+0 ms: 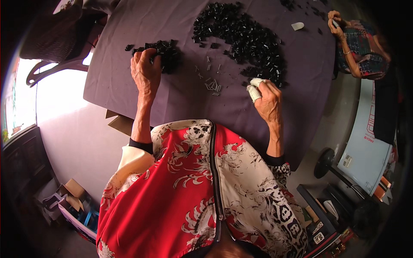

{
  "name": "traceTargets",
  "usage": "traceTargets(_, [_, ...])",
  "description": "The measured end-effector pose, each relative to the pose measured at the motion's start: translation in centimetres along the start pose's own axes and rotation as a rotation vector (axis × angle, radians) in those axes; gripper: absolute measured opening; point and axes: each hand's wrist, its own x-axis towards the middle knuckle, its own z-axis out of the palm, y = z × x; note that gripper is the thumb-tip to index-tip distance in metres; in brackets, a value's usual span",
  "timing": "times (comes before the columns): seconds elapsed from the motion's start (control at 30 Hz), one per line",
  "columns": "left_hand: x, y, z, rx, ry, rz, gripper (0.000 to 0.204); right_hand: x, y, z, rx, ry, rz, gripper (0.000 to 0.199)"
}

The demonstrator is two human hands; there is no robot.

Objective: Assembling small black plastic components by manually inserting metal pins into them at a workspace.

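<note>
The left hand (146, 69) rests palm down on the tabletop (129, 90), its fingers curled into a small pile of black parts (165, 53). The right hand (267, 99), fingertips wrapped in white tape, is loosely closed at the lower edge of a large heap of black parts (245, 38); whether it pinches one cannot be told. Small metal pins (211, 84) lie scattered between the hands. Another person's hands (335, 22) work at the far corner.

My left hand (146, 71) rests on the small heap of black plastic pieces (161, 53), the large heap of black plastic pieces (245, 41) lies beyond my right hand (267, 101), small grey metal pins (211, 84) on the purple-covered table (116, 81) between them.
</note>
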Motion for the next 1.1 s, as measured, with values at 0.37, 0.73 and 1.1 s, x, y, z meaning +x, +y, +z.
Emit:
traceTargets(0.37, [-2.5,5.6,0.5,-0.182,-0.14,0.287,0.014,1.6,1.4,0.0,-0.055,0.107,0.037,0.007])
traceTargets(0.73, [-5.8,10.3,2.4,-0.363,-0.438,0.524,0.013,6.5,1.4,3.6,-0.113,0.056,-0.071,0.009])
traceTargets(1.1, [-5.5,9.4,2.2,-0.474,-0.456,0.363,0.012,9.5,0.8,6.1,-0.173,-0.096,-0.135,0.009])
